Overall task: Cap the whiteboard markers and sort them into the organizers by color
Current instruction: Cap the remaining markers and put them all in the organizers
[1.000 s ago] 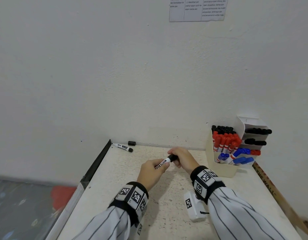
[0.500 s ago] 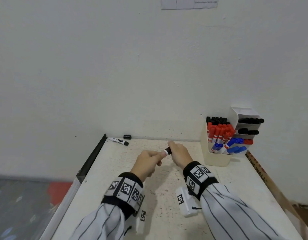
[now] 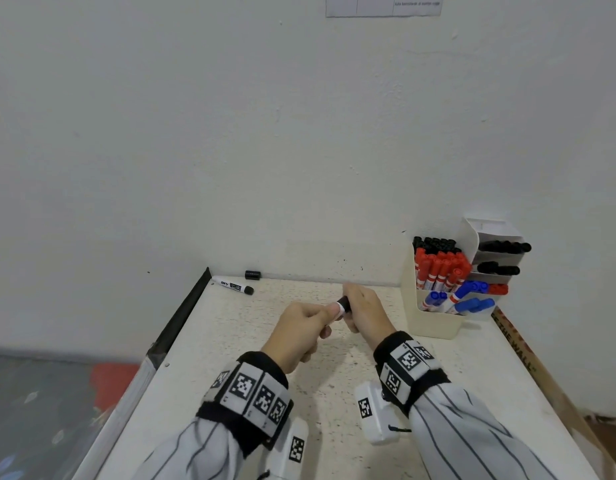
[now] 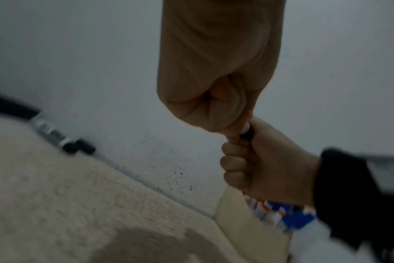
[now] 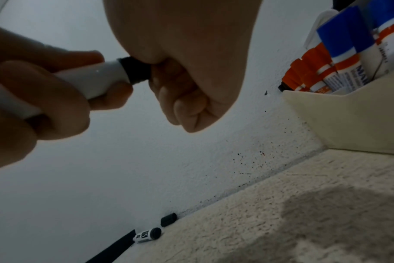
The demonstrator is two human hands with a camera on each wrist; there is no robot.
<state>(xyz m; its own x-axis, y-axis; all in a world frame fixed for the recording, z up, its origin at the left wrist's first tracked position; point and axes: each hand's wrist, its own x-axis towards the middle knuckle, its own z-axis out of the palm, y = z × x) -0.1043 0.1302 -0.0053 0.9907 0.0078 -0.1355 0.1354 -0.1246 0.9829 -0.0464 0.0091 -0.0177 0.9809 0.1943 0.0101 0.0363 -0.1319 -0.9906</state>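
Above the table's middle my left hand (image 3: 301,327) grips the white barrel of a black whiteboard marker (image 5: 95,81). My right hand (image 3: 363,311) curls round its black cap (image 5: 136,72), which sits on the barrel's end. Only a short stretch of the marker (image 3: 342,305) shows between the two fists in the head view. A second black marker (image 3: 233,285) lies at the table's far left corner, with a loose black cap (image 3: 253,274) beside it against the wall. The cream organizer (image 3: 434,320) at the far right holds black, red and blue markers.
A white tiered holder (image 3: 495,237) with black, blue and red markers stands behind the organizer, against the wall. The speckled table (image 3: 230,341) has a dark left edge. A cardboard strip (image 3: 528,362) runs along its right side.
My hands have closed together along the marker, so that far less of its white barrel shows. The view has tilted down a little.
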